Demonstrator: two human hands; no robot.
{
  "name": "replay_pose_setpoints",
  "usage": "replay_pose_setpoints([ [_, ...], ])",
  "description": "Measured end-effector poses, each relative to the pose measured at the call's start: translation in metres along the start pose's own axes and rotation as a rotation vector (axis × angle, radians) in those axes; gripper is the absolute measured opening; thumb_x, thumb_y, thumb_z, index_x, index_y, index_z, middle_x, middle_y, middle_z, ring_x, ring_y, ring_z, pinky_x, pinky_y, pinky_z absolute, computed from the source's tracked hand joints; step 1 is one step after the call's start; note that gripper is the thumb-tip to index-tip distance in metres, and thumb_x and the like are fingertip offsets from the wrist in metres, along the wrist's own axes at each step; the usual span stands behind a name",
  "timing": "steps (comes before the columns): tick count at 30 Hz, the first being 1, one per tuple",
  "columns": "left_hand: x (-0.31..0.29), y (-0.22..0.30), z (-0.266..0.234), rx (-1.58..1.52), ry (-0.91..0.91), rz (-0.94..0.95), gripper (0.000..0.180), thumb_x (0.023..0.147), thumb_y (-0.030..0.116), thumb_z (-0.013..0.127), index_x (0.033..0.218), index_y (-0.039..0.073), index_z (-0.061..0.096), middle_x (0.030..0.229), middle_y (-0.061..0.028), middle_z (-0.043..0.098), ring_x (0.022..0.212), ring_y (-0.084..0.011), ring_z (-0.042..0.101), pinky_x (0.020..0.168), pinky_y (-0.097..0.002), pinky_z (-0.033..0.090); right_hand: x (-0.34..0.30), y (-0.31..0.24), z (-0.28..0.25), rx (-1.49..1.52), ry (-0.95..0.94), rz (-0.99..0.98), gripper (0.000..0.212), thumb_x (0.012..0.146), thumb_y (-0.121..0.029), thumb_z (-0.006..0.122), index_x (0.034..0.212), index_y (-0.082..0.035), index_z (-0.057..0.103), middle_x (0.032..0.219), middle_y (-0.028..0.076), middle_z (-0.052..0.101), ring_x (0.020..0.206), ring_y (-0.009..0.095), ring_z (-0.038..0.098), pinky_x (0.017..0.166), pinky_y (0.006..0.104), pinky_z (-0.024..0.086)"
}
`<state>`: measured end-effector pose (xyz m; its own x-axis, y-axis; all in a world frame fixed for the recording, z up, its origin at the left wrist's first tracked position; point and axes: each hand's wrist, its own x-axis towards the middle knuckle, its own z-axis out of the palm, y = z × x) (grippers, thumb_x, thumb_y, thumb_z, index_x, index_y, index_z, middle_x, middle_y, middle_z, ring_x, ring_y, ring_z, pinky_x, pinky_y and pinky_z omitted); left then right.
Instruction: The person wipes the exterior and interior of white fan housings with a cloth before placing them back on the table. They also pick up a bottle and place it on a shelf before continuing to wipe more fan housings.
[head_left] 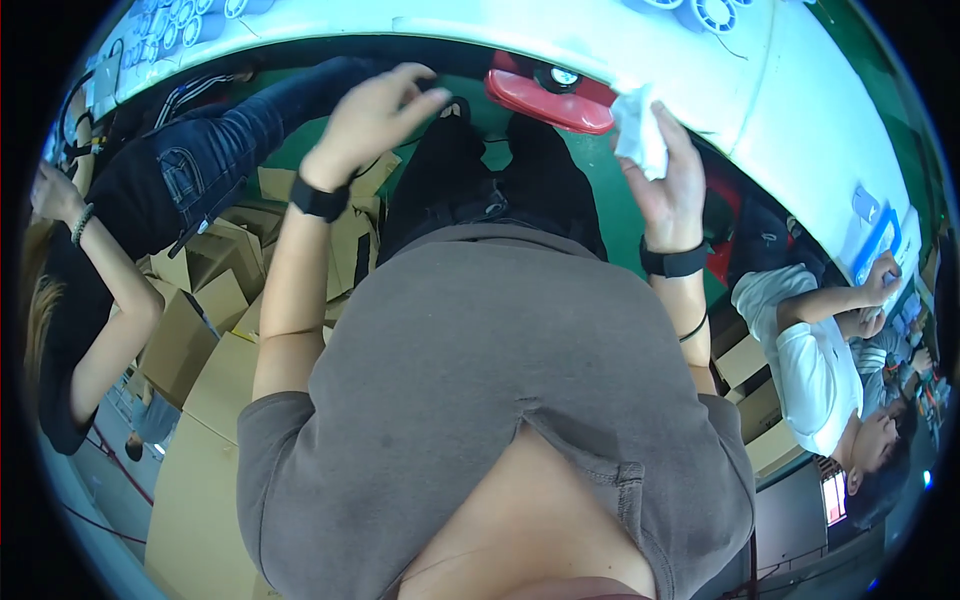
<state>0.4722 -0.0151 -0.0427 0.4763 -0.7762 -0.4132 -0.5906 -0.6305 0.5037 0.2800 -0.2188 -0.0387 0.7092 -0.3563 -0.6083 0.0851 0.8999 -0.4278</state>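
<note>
My right hand (pixel 672 190) holds a crumpled white cloth (pixel 640 130) between thumb and fingers, just off the near edge of the white table (pixel 500 28). My left hand (pixel 375 118) is raised in the air left of my legs, its fingers apart and nothing in it. A dark band circles each wrist. Between the hands, partly under the table, sits a red object (pixel 555 105) with a dark round part on it. Whether the cloth is fabric or soft paper I cannot tell.
White ring-shaped parts with spokes (pixel 190 25) lie grouped on the table at the far left, and more (pixel 712 12) at the far right. Cardboard boxes (pixel 205 375) stand at my left. One person (pixel 115 290) is close on the left, another (pixel 810 370) on the right.
</note>
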Motion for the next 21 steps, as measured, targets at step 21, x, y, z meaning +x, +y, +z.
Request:
replay_pose_setpoints([
  [21,0.0,-0.027,-0.013,-0.863,0.058,0.129,0.017,0.082,0.016,0.051,0.087,0.0,0.053,0.077,-0.0012,0.055,0.07,-0.0067,0.05,0.065,-0.0215,0.041,0.028,0.103,0.104,-0.779,-0.128,-0.314,0.027,0.081,-0.011,0.05,0.105,0.002,0.05,0.086,0.009,0.057,0.073,0.013,0.055,0.066,0.0231,0.044],
])
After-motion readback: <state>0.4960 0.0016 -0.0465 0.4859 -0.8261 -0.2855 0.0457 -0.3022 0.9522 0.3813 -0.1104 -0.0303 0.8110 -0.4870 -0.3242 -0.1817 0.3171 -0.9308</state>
